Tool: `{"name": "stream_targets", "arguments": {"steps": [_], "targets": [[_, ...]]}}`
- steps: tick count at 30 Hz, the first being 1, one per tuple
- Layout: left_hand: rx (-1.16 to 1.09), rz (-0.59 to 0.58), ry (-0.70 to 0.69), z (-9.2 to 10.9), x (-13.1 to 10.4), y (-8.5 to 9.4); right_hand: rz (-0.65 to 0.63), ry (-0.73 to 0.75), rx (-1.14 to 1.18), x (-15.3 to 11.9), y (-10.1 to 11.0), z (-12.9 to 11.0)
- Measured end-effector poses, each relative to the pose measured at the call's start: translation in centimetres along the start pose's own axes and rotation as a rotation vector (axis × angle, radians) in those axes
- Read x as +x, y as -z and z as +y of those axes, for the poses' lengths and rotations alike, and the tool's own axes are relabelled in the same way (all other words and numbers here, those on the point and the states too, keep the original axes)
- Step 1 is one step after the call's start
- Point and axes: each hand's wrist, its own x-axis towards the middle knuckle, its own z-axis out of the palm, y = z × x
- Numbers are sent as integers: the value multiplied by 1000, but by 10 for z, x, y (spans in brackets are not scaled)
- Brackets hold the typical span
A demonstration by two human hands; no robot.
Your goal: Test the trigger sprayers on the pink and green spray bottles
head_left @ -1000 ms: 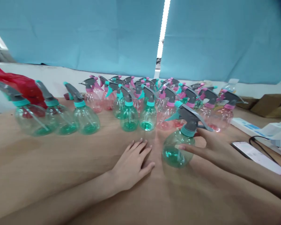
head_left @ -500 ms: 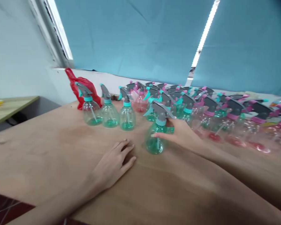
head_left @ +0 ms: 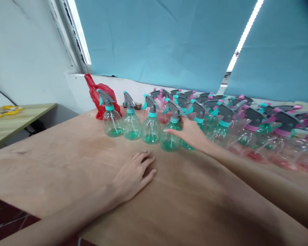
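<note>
My right hand (head_left: 192, 134) is wrapped round the upper part of a clear green spray bottle (head_left: 170, 140) with a grey and teal head. The bottle stands upright on the wooden table (head_left: 74, 164), beside another green bottle (head_left: 151, 131). Two more green bottles, one in the middle (head_left: 131, 126) and one at the left end (head_left: 112, 122), continue that row. My left hand (head_left: 133, 174) lies on the table in front of the row, fingers spread, holding nothing. Green liquid shows at the bottom of these bottles.
Many spray bottles with pink or teal collars (head_left: 254, 136) crowd the right and back of the table. A red plastic bag (head_left: 102, 97) is behind the left end of the row. Farther left, a second table (head_left: 38, 111) bears yellow items (head_left: 9, 110). Blue sheeting (head_left: 169, 44) hangs behind.
My right hand has moved the held bottle back and into line with the row of green ones. The view has turned a little left. My left hand stays flat on the table.
</note>
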Motion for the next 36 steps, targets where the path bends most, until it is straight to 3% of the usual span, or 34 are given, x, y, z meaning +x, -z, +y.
{"name": "stream_targets", "arguments": {"steps": [11, 25, 31, 34, 36], "targets": [[20, -7, 14, -10, 44, -7, 12, 11, -62, 14, -8, 9], [25, -15, 25, -8, 48, -10, -7, 2, -78, 11, -12, 6], [-1, -17, 8, 1, 45, -9, -38, 52, -91, -25, 16, 3], [-24, -21, -20, 8, 47, -11, -50, 5, -112, -44, 41, 13], [-43, -26, -43, 13, 50, -13, 12, -56, -225, -52, 57, 24]]}}
